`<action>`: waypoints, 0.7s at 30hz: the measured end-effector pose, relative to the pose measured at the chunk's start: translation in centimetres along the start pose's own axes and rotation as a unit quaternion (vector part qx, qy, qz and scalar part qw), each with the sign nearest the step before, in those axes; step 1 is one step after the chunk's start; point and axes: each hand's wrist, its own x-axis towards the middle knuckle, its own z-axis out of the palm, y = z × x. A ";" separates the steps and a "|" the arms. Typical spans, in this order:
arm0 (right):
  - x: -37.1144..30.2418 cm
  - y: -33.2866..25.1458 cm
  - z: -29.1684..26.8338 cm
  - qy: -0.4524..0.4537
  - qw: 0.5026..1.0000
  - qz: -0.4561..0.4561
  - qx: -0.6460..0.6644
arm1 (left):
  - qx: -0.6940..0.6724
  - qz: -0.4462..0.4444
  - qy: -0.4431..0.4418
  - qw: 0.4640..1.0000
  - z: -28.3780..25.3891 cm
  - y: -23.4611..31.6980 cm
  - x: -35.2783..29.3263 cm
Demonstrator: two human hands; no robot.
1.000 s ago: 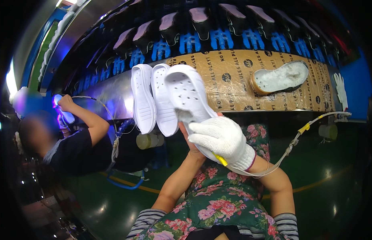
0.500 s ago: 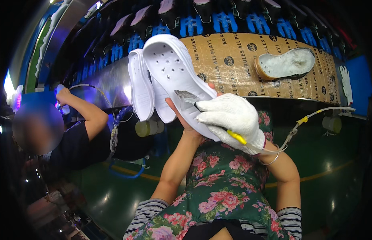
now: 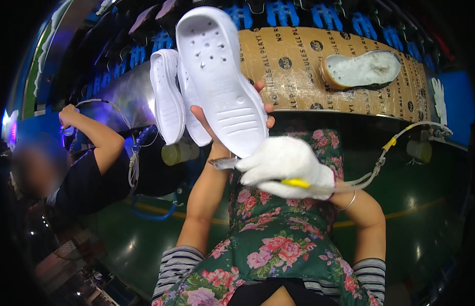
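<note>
My left hand (image 3: 209, 130) grips a white shoe sole (image 3: 222, 92) from beneath, its thumb along one side and fingertips at the other. Small holes dot the far end of the sole and grooves cross its near part. In a white knitted glove, my right hand (image 3: 286, 168) is closed on a brush (image 3: 225, 163), whose handle is mostly hidden by the fingers. The flat bristles sit just below the sole's near end, apart from it. A clear tube (image 3: 372, 171) with yellow fittings runs from the glove to the right.
Two more white soles, one in front (image 3: 166, 97), stand left of the held one. On cardboard (image 3: 283, 81) lies a stained sole (image 3: 362, 70) with a tan rim. Blue clamps (image 3: 327, 18) line the back. A white glove (image 3: 439, 99) hangs right. Another person's arm (image 3: 100, 130) is at left.
The brush has come off the sole's inner face and moved down-left past its near end. My left hand has raised the sole slightly, up in the picture.
</note>
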 end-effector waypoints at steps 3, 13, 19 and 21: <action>0.5 0.3 -1.1 0.072 0.994 0.028 -0.082 | -0.005 -0.028 -0.074 0.997 -0.8 0.6 0.2; 0.0 -0.2 -1.2 0.095 0.991 0.089 -0.010 | 0.072 -0.113 -0.029 0.991 1.2 1.2 2.1; -0.7 -1.8 0.0 0.009 0.992 0.116 0.044 | 0.082 -0.194 -0.229 0.950 -1.4 2.6 4.8; -0.8 -2.4 0.0 0.006 0.962 0.196 0.188 | 0.087 -0.199 -0.240 0.946 -1.4 2.7 5.3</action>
